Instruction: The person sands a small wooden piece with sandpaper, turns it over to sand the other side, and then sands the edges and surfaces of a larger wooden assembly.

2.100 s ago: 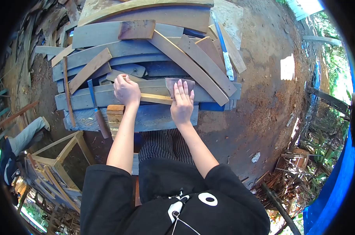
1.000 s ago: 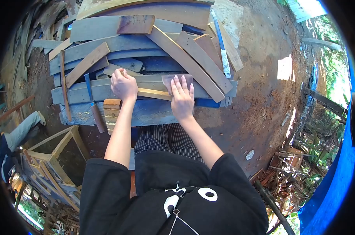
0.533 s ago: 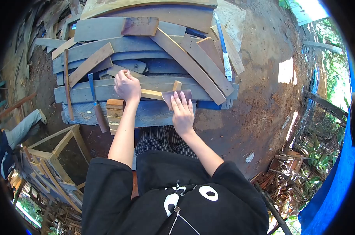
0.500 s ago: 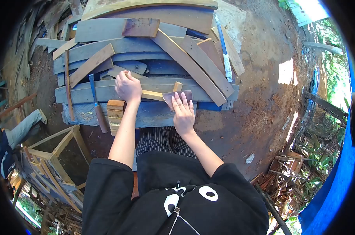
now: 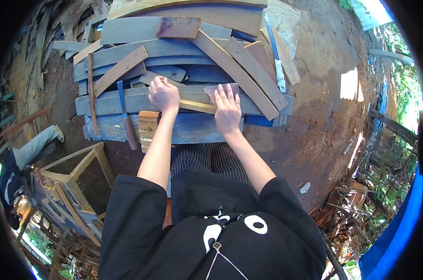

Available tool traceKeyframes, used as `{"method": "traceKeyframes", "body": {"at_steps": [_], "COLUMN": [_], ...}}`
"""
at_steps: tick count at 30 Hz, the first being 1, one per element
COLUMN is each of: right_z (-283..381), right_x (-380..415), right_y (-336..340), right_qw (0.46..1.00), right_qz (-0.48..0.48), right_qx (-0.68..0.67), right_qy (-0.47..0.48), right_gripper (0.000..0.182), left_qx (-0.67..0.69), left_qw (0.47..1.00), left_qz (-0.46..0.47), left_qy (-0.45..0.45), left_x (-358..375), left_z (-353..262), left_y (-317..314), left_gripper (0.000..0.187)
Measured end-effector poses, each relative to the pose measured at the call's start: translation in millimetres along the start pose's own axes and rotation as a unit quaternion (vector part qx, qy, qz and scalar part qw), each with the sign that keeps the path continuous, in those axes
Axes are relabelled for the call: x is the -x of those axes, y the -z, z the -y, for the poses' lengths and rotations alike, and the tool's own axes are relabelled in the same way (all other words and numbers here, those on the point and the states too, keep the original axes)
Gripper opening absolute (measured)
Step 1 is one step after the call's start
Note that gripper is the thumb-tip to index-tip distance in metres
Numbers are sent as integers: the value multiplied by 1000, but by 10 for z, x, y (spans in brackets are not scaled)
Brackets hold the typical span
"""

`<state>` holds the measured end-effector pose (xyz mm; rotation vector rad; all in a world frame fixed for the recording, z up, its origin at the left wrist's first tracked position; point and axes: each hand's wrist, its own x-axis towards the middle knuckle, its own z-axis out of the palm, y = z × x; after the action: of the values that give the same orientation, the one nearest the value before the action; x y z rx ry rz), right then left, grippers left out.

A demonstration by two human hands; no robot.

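Note:
My left hand (image 5: 164,95) is closed around one end of a pale wooden stick (image 5: 197,107) lying across the stacked boards. My right hand (image 5: 227,109) rests with its fingers laid out over a brownish sheet of sandpaper (image 5: 212,92), pressing it at the stick's right end. That end of the stick is hidden under the fingers and the sheet. Just left of my left forearm, a small pile of wooden blocks (image 5: 149,117) sits at the near edge. Farther left lies a chisel (image 5: 127,122) with a blue blade and wooden handle.
Curved grey boards (image 5: 127,103) and loose planks (image 5: 235,74) make up the work surface. A blue-and-white saw-like tool (image 5: 274,58) lies at its right. A wooden frame (image 5: 83,175) stands at lower left, near another person's leg (image 5: 36,141).
My right hand has slid forward, away from my body, with the sandpaper over the stick's end. My left hand keeps its hold. The whole view has shifted slightly.

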<state>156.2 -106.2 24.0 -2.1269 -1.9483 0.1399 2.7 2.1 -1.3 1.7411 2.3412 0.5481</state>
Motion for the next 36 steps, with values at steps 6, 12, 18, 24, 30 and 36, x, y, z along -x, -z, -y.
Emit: {"method": "traceKeyframes", "body": {"at_steps": [6, 12, 18, 24, 30, 36], "right_z": [100, 23, 158, 158, 89, 273], "right_x": [561, 228, 564, 619, 246, 890], "right_y": [-32, -170, -200, -198, -207, -81], "right_qw": [996, 977, 989, 983, 983, 990], "right_qz": [-11, -97, -68, -67, -83, -12], "right_qx": [-78, -174, -104, -139, -118, -116], "right_qy": [-46, -78, -80, -98, -109, -83], "right_gripper": [40, 38, 39, 38, 38, 40], "left_qx": [-1, -5, -7, -4, -12, -4], "left_qw": [1000, 1000, 1000, 1000, 1000, 1000], "left_qz": [7, 12, 4, 5, 2, -1], "left_qy": [-1, 7, -5, 1, -2, 0], "left_x": [-3, -10, 8, 10, -14, -9], "left_z": [-22, -15, 18, -9, -16, -16], "left_y": [24, -2, 5, 2, -2, -4], "left_gripper": [11, 12, 12, 12, 12, 12]}}
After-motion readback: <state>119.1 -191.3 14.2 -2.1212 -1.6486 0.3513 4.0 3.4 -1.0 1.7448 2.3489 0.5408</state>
